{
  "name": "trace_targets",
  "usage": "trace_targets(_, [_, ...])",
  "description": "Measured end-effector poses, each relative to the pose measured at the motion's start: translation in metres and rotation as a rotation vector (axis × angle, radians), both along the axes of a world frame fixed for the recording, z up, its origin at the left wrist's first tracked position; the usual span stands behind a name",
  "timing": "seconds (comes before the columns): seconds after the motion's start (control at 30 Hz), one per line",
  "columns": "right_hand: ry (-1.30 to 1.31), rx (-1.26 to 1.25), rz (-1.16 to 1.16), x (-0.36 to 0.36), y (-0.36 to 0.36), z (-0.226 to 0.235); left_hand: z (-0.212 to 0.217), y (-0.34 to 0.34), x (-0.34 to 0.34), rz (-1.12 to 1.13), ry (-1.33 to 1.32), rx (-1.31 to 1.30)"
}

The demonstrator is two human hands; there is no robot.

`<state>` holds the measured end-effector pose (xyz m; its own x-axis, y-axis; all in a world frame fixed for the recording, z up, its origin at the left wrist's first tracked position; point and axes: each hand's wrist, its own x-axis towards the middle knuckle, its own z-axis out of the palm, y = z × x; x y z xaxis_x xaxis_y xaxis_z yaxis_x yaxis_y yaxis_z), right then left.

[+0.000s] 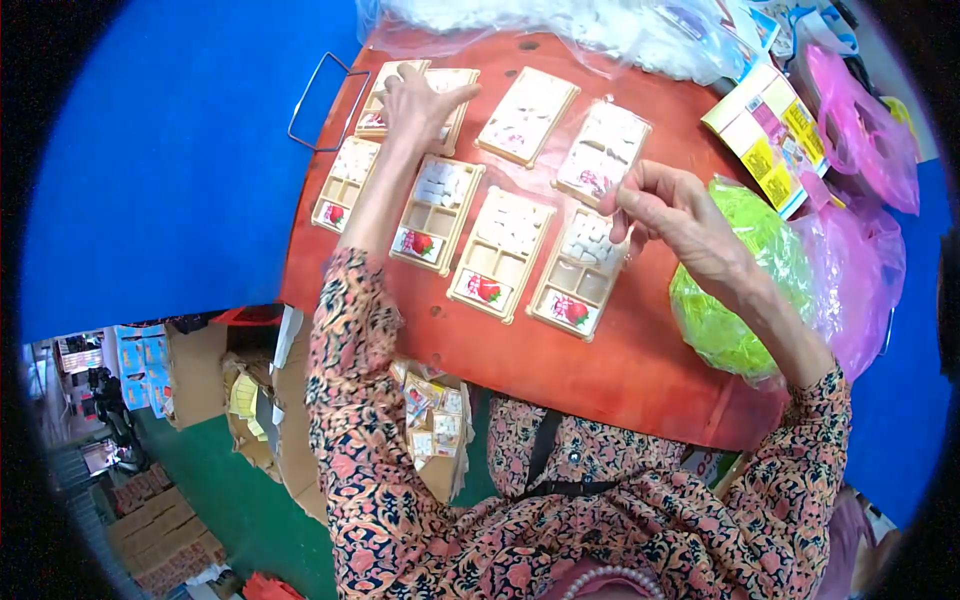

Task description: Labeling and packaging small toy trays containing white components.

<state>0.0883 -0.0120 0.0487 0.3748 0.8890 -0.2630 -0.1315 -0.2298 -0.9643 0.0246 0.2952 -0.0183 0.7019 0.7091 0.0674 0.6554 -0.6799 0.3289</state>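
My left hand reaches over two cream compartment trays at the far left, fingers spread and pointing down at them. My right hand is closed, thumb and fingertips together; whatever sits between them is too small to make out. Just left of it lie a far-right tray, filled with white pieces, and a near-right tray with white pieces, bare compartments and a strawberry-printed card. More such trays stand in the near row, including a middle tray and a left one. Another tray full of white pieces is behind them.
A large clear bag of white pieces lies along the back of the red tabletop. At right are a bag of bright green material, pink plastic bags and a yellow-white printed package. An open carton stands below the near edge.
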Motion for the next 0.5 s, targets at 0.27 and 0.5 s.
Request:
trace_targets(0.27, [0.054, -0.056, 0.002, 0.006, -0.003, -0.006, -0.036, -0.004, 0.023, 0.066, 0.057, 0.286])
trace_targets(0.5, [0.064, -0.078, -0.014, 0.011, -0.008, -0.017, -0.054, -0.006, 0.014, 0.043, 0.056, 0.36])
